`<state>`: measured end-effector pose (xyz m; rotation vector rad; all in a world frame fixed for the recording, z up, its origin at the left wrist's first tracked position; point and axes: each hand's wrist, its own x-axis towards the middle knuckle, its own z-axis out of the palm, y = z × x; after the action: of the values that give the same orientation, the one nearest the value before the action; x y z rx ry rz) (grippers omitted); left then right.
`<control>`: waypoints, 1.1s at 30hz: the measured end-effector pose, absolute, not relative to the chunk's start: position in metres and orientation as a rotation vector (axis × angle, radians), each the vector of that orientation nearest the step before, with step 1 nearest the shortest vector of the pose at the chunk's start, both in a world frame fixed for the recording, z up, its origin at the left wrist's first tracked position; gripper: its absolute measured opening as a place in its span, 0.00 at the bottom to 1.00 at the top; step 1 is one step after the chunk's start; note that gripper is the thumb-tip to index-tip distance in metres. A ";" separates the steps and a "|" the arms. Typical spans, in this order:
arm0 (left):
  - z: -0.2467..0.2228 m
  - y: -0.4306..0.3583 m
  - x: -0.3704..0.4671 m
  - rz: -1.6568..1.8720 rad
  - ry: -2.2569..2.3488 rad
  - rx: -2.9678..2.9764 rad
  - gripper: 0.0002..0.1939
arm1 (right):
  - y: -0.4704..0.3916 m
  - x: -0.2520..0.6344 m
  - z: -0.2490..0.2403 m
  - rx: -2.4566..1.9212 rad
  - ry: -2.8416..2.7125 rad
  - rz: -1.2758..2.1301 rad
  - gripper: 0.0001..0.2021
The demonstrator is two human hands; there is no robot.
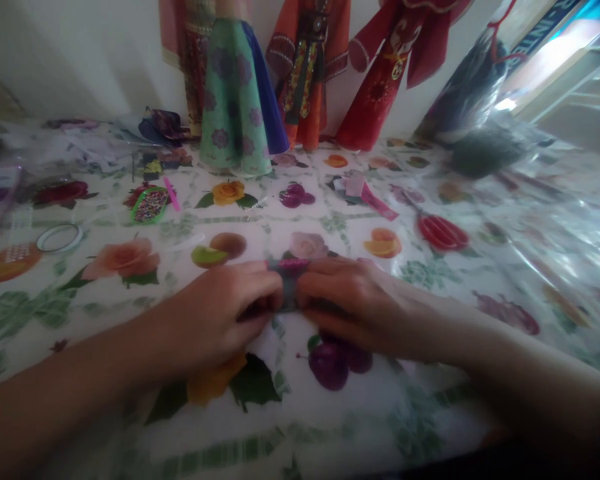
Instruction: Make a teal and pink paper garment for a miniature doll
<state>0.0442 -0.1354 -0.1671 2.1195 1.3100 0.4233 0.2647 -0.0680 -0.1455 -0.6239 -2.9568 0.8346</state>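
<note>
Both hands meet near the middle of the view, low over a table covering (260, 233) printed with fruit and flowers. Between them is a small grey piece (290, 293) with a pink strip along its upper edge. My left hand (230, 307) has its fingers curled and closed on the left end of the piece. The right end is in my right hand (350, 297), its fingers bent round it. Fingers cover much of the piece, and blur hides its detail.
Doll-like figures in a green dress (235, 100), orange dress (310, 73) and red dress (380, 87) stand behind. A green tray of beads (150, 204), tape roll (60, 238), red-handled tool (443, 232) and pink scraps (377, 202) lie around. Clear plastic (555, 220) is at the right.
</note>
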 end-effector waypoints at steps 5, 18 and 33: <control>-0.162 -0.135 0.043 0.382 1.300 2.060 0.08 | -0.069 0.263 -0.145 -0.625 -2.967 0.832 0.05; -0.165 -0.135 0.044 0.400 1.338 2.070 0.06 | -0.065 0.262 -0.152 -0.674 -2.941 0.860 0.04; -0.164 -0.138 0.054 0.431 1.451 2.012 0.06 | -0.069 0.256 -0.155 -0.836 -2.894 0.805 0.04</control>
<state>0.0541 -0.1378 -0.1637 2.0116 1.4508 0.4312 0.2564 -0.0693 -0.1546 -0.8358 -2.8942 0.8049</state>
